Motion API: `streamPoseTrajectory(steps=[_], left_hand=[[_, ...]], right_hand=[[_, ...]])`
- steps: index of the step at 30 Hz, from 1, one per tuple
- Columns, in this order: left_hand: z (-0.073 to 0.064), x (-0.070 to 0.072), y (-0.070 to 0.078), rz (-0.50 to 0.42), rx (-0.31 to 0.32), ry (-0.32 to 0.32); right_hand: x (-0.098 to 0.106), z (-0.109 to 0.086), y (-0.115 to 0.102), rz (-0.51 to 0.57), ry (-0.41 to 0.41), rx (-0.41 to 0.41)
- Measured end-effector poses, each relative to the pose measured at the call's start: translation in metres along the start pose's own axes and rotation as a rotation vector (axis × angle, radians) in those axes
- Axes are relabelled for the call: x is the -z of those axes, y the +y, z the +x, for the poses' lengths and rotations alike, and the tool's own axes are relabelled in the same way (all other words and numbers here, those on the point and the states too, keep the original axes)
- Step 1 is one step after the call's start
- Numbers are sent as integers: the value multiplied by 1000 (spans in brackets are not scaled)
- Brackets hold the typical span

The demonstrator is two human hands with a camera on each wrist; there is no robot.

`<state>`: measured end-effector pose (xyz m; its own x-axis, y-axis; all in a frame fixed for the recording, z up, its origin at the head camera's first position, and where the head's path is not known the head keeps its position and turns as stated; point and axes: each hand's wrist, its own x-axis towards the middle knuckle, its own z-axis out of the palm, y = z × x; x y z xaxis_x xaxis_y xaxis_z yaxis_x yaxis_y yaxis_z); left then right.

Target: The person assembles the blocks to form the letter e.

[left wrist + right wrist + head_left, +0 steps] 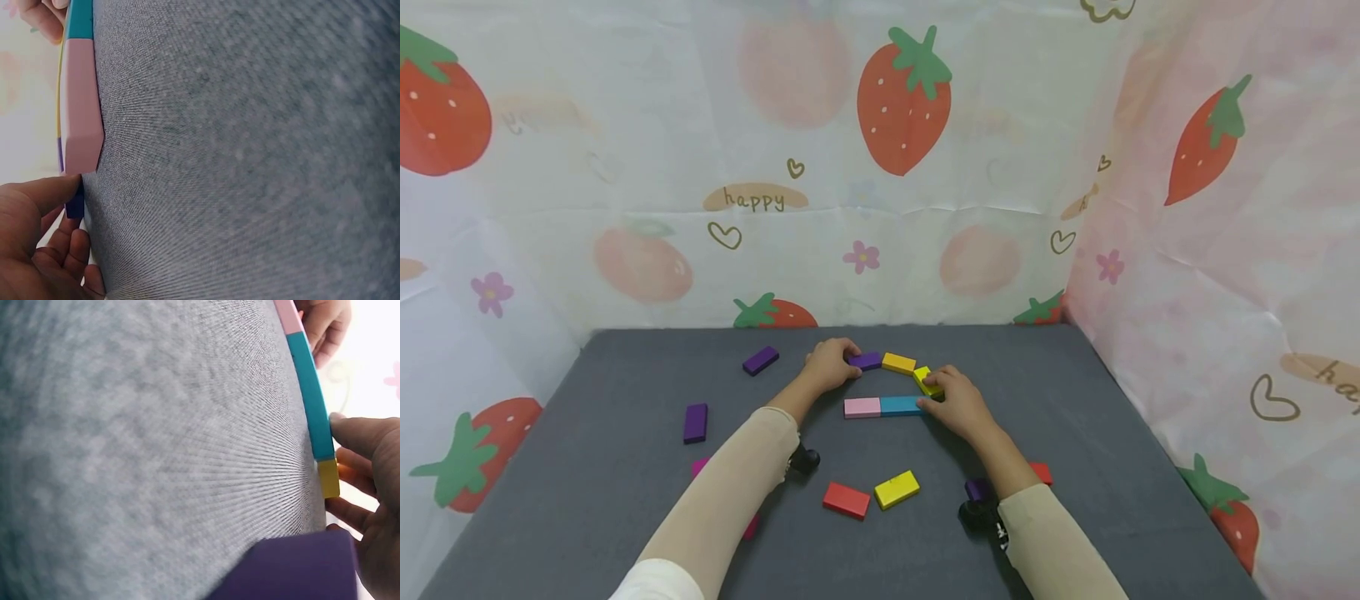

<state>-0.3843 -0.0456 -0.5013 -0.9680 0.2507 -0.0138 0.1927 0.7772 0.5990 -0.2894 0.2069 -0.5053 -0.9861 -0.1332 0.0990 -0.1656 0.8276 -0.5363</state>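
My left hand (830, 365) pinches the left end of a purple block (867, 361), with the thumb at its near side; its end shows as dark purple block (75, 207) in the left wrist view. To its right, an orange-yellow block (898, 362) and then a yellow block (927, 380) continue a curved row. The fingers and thumb of my right hand (958, 406) grip that yellow block, also seen as yellow block (328, 478) in the right wrist view. In front of the row, a pink block (861, 407) and a blue block (898, 406) lie end to end, the right thumb beside the blue one.
Nearer me lie a red block (846, 500) and a yellow block (897, 490). Two purple blocks (696, 423) are at left, with magenta blocks (751, 527) partly behind my left sleeve. Beside my right wrist are another purple block (977, 489) and a red block (1041, 472).
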Motion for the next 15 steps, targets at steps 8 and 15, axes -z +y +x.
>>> streamPoseTrajectory(steps=[8, 15], left_hand=[[-1, 0, 2, -4, 7, -1], [-2, 2, 3, -5, 8, -4]], right_hand=[[0, 0, 0, 1, 0, -1], [0, 1, 0, -6, 8, 1]])
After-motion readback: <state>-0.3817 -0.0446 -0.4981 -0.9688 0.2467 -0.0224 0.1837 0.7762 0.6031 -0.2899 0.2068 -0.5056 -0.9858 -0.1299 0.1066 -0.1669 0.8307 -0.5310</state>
